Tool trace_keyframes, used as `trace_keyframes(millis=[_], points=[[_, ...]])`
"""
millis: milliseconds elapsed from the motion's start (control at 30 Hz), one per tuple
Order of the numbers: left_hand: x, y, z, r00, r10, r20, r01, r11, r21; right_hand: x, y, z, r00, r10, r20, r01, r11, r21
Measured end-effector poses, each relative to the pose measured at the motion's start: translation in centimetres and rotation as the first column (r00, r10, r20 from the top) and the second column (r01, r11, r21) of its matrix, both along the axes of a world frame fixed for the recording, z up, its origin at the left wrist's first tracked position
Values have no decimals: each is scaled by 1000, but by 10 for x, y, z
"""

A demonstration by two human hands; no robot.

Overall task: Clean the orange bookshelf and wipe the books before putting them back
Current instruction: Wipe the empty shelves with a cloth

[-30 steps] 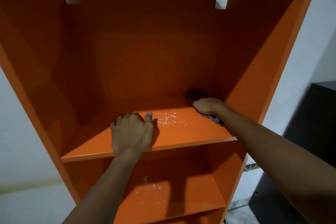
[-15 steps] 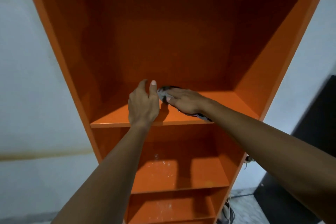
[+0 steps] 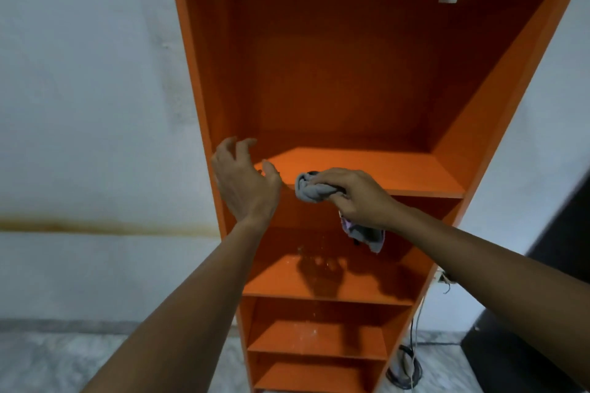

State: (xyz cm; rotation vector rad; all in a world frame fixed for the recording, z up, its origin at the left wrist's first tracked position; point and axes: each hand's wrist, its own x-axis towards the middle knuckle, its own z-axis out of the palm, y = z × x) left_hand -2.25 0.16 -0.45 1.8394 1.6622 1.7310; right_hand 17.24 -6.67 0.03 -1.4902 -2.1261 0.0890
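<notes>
Step in hand: wiping orange bookshelf [image 3: 367, 80], upper shelf front edge. Your right hand [image 3: 354, 198] clenched on grey cloth [image 3: 311, 190], bunched at shelf's front-left edge. Your left hand [image 3: 244, 182] spread, holding nothing, by left panel. No books visible. Next: likely dusty shelf below [image 3: 322, 281]; press cloth flat.

A plain room in a home, by the look of it.
A tall orange bookshelf [image 3: 367, 73] stands against a whitewashed wall [image 3: 89, 89] marked by a brownish stain line [image 3: 95, 228]; pale marbled floor [image 3: 48, 360] below, loose cables [image 3: 405, 370] at its right foot, dark furniture [image 3: 549, 265] at the right edge.
</notes>
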Motion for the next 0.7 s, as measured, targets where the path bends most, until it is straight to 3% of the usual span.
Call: trace_keyframes(millis=[100,200,267,367,433,533,700], points=[[-16,7,6,972,192,133,-183,980,-75,-8,10,19,979,-10,-201,15,1000,24],[-31,26,12,954,191,231,-121,951,-286,-15,40,41,916,-100,-389,152,983,103],[-39,37,10,966,121,230,-27,927,-374,-14,66,45,871,-238,-429,279,960,33],[-53,46,-6,975,17,220,79,904,-419,-4,105,33,856,-436,-277,392,897,-202],[-65,55,-19,983,-26,183,99,910,-402,0,128,21,872,-474,-121,415,848,-331],[-77,74,-37,985,-115,129,154,925,-347,-8,160,19,876,-483,1,449,813,-370],[-83,83,-49,962,-214,167,250,939,-238,-30,212,19,870,-492,19,455,789,-412]])
